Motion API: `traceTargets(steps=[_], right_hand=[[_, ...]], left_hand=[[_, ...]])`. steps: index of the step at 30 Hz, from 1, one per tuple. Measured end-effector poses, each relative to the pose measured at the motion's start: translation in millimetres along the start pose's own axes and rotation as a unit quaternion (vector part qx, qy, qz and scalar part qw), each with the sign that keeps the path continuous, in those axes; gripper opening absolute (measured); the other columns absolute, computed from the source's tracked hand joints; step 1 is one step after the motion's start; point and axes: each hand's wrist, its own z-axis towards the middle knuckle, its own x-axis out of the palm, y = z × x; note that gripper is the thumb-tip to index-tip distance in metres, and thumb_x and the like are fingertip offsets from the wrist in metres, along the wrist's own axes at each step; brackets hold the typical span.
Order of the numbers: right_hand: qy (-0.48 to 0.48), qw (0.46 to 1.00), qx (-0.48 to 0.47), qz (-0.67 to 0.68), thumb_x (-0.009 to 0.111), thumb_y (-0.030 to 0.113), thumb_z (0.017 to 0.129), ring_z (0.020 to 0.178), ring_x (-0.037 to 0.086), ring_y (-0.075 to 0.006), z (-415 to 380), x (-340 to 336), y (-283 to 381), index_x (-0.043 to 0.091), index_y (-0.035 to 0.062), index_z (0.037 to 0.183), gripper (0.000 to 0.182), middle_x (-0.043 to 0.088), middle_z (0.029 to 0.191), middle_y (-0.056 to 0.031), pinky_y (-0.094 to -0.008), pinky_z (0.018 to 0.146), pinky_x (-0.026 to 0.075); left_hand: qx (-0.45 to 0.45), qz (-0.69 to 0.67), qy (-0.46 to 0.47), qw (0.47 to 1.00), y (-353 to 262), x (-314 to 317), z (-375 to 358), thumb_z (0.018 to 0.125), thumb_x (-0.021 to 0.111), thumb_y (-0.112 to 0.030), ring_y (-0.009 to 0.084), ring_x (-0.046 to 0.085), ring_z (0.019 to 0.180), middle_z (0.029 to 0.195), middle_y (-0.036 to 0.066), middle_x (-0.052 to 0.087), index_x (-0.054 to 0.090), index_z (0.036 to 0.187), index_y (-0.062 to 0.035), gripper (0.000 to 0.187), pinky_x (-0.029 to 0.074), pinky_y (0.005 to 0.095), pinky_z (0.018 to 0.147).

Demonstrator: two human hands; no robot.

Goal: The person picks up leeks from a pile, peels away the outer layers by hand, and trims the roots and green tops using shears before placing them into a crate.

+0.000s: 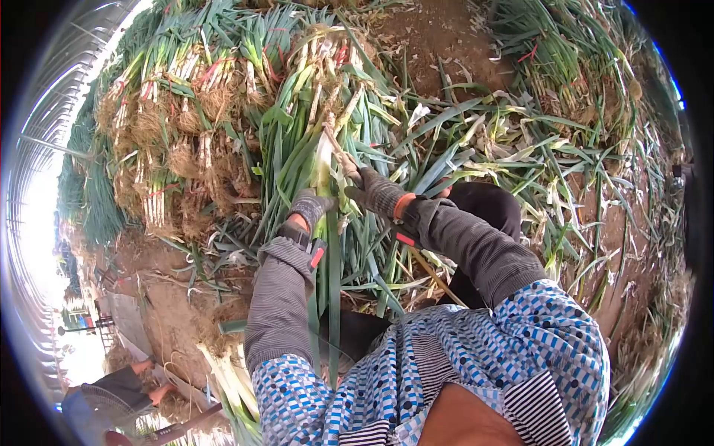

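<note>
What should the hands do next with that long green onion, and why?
Probably peel the loose outer skin down. The right hand pinches the green onion near its rooty end, the left hand steadies the stalk below, and dry, pale skin seems to hang from it.

Tied bundles of green onions [178,126] lie stacked on the bare soil [439,37], with loose leaves [520,149] scattered about.

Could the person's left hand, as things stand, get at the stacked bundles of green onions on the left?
Probably yes. The left hand is gloved and grips a green onion beside the stacked bundles; nothing stands between them, though it would first have to let go.
</note>
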Motion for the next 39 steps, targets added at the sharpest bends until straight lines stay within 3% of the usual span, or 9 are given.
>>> traceTargets(steps=[4,12,17,23,24,27,31,34,39], right_hand=[[0.048,0.998,0.025,-0.038,0.063,0.041,0.078,0.086,0.060,-0.0330,-15.2,3.6,0.4,0.048,-0.0054,0.111,0.059,0.060,0.091,-0.0234,-0.0399,0.078,0.046],[0.016,0.996,0.002,-0.088,0.060,0.036,0.078,0.083,0.059,-0.0373,-14.5,10.6,-3.9,0.048,-0.0025,0.113,0.053,0.060,0.090,-0.0230,-0.0398,0.076,0.047],[-0.045,0.992,-0.111,-0.047,0.059,0.024,0.080,0.085,0.059,-0.0324,45.4,26.7,-38.9,0.040,-0.0005,0.128,0.057,0.061,0.091,-0.0173,-0.0361,0.078,0.046],[-0.042,0.995,0.010,-0.091,0.067,0.032,0.075,0.087,0.058,-0.0342,25.9,9.2,-21.8,0.053,0.0032,0.112,0.049,0.061,0.092,-0.0186,-0.0400,0.077,0.046],[-0.094,0.976,-0.158,-0.117,0.068,0.034,0.073,0.085,0.058,-0.0363,39.1,14.6,-41.2,0.053,0.0024,0.110,0.050,0.061,0.091,-0.0201,-0.0408,0.077,0.046],[-0.042,0.988,-0.082,-0.120,0.067,0.036,0.073,0.084,0.059,-0.0370,1.1,-11.2,-2.5,0.053,0.0018,0.109,0.052,0.061,0.091,-0.0205,-0.0415,0.077,0.046],[0.062,0.993,-0.092,-0.032,0.067,0.035,0.076,0.087,0.059,-0.0275,-51.9,-29.2,22.3,0.051,-0.0013,0.112,0.054,0.060,0.093,-0.0187,-0.0375,0.079,0.045],[-0.003,0.974,-0.222,0.045,0.065,0.031,0.079,0.088,0.055,-0.0209,-56.3,-14.4,-3.8,0.047,-0.0035,0.115,0.053,0.058,0.096,-0.0149,-0.0337,0.081,0.043],[0.031,0.979,-0.033,0.199,0.066,0.029,0.082,0.076,0.049,-0.0135,-61.6,-74.9,-11.2,0.042,-0.0012,0.125,0.057,0.055,0.089,-0.0056,-0.0284,0.065,0.045]], left_hand=[[0.018,-0.222,0.026,0.974,56.6,17.2,44.8,0.071,0.069,-0.031,0.0260,0.062,0.083,0.094,0.016,0.066,0.062,0.102,0.0022,0.047,0.047,0.0348,0.077],[-0.003,0.101,-0.085,0.991,5.5,0.1,0.9,0.070,0.067,-0.036,0.0301,0.062,0.083,0.091,0.020,0.065,0.062,0.101,0.0014,0.048,0.047,0.0367,0.076],[-0.048,0.073,-0.057,0.995,-19.0,5.7,-12.8,0.068,0.066,-0.035,0.0361,0.059,0.099,0.106,0.022,0.060,0.061,0.104,0.0003,0.051,0.047,0.0380,0.085],[-0.060,0.085,-0.049,0.993,-28.8,8.5,-18.7,0.067,0.066,-0.032,0.0354,0.054,0.109,0.116,0.023,0.055,0.058,0.112,-0.0015,0.055,0.044,0.0382,0.092],[-0.047,0.102,-0.064,0.992,-31.7,7.4,-22.1,0.067,0.065,-0.031,0.0360,0.054,0.107,0.115,0.023,0.056,0.058,0.112,-0.0012,0.054,0.043,0.0381,0.092],[-0.030,0.144,-0.052,0.988,-3.0,19.9,14.6,0.069,0.065,-0.036,0.0324,0.060,0.096,0.106,0.021,0.061,0.061,0.107,-0.0021,0.051,0.046,0.0364,0.083],[0.093,-0.240,0.110,0.960,55.6,7.9,49.1,0.079,0.061,-0.041,0.0274,0.061,0.077,0.086,0.014,0.065,0.063,0.100,0.0017,0.048,0.047,0.0348,0.077],[0.037,-0.246,0.025,0.968,-4.9,-62.9,-48.6,0.071,0.073,-0.039,0.0198,0.059,0.075,0.085,0.009,0.063,0.061,0.100,-0.0042,0.047,0.049,0.0299,0.069],[0.090,-0.155,-0.133,0.975,-38.8,-169.3,-75.3,0.063,0.080,-0.027,0.0197,0.058,0.057,0.077,0.010,0.063,0.060,0.096,-0.0024,0.045,0.050,0.0306,0.052]])
